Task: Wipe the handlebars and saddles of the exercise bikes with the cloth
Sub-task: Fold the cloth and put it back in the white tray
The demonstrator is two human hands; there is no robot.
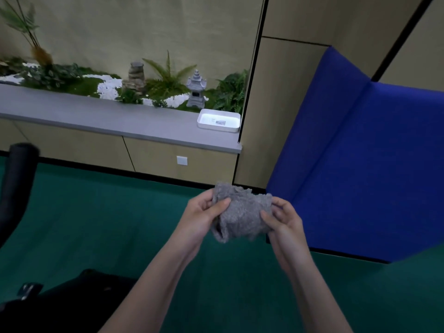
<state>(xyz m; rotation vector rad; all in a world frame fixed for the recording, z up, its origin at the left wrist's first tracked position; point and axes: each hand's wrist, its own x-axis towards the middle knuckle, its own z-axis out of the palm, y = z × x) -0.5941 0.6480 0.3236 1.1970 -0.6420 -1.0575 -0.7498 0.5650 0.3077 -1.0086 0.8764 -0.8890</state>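
I see both hands pinching the grey cloth [241, 213]: left hand [204, 216] and right hand [284, 221] at its opposite edges, right of the black handlebar [18, 179].

A single wide-angle view looks from the person's head, forward and down. The left hand [204, 212] and right hand [283, 219], holding the grey cloth [242, 215], sit close at lower centre. The green floor [96, 224] lies below them. The grey ledge [120, 118] and blue upholstered seat [372, 164] stand farther ahead, and a black handlebar [21, 164] clips the left edge.
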